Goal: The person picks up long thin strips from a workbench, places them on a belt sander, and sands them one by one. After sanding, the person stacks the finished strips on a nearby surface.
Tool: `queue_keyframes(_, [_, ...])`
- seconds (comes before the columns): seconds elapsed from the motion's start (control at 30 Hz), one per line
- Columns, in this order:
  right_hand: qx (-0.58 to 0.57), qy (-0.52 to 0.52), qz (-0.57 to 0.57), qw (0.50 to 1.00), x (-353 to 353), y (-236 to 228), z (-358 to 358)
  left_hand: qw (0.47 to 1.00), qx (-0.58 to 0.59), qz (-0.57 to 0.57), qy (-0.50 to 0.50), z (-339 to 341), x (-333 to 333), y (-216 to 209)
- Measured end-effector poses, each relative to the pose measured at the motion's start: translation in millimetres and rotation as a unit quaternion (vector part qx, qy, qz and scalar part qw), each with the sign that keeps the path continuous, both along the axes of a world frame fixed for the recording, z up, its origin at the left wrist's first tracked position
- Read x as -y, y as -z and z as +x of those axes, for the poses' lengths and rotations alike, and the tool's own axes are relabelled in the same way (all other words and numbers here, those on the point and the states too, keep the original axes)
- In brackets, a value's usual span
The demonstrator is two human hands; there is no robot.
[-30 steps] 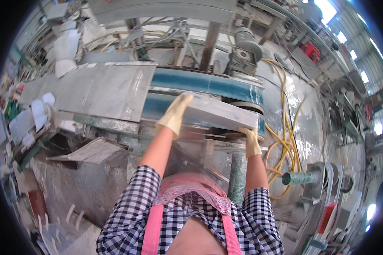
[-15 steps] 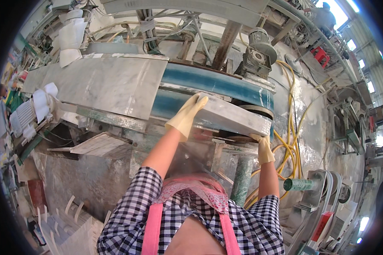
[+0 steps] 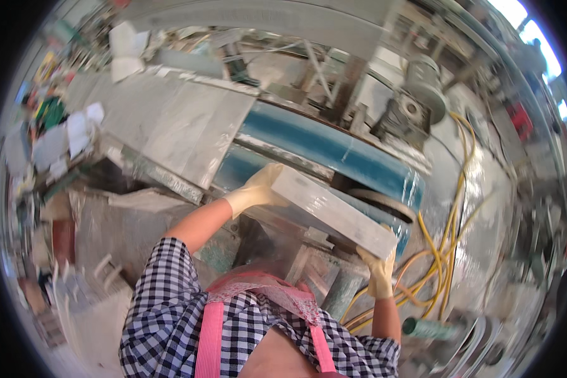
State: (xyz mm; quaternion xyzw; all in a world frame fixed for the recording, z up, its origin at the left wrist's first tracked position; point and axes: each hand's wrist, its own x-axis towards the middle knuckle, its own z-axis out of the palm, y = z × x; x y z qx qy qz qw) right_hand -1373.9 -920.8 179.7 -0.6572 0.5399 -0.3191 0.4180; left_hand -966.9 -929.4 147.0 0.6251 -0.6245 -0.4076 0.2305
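A long grey-white stone slab (image 3: 334, 213) hangs between my hands, close to my body, slanting so that its right end is nearer to me. My left hand (image 3: 258, 190), in a pale yellow rubber glove, grips the slab's left end. At the right end, my gloved right hand (image 3: 380, 268) holds the lower corner, its fingers partly hidden. Behind the slab runs a machine's blue belt (image 3: 309, 135). A wide marbled grey slab (image 3: 170, 120) lies to the left on the same line.
A motor with a gearbox (image 3: 409, 110) stands behind the belt. Yellow hoses (image 3: 450, 252) lie on the wet floor at the right. A green pipe (image 3: 428, 329) juts out at the lower right. White-wrapped motors (image 3: 60, 148) sit far left.
Both hands have brought the stone slab nearer to me, away from the belt, and its narrow face has turned more upward. The whole view has tilted clockwise and is blurred.
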Motion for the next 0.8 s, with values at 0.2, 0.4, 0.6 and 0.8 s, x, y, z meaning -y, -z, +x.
queue_keyframes(0.2, [0.057, 0.047, 0.199, 0.977, 1, -38, 35, 0.986, 0.007, -0.167, 0.0, -12, -12, -35])
queue_keyframes(0.4, [0.087, -0.119, 0.336, 0.93, 7, -27, 101, 0.995, 0.037, -0.082, 0.047, -15, 6, -44])
queue_keyframes(0.6, [0.073, -0.187, 0.396, 0.896, -9, -26, 136, 0.999, -0.006, -0.013, 0.045, -6, -22, -56])
queue_keyframes(0.8, [0.056, -0.272, 0.466, 0.84, -48, -24, 185, 0.932, -0.249, 0.039, -0.261, 17, -275, -60])
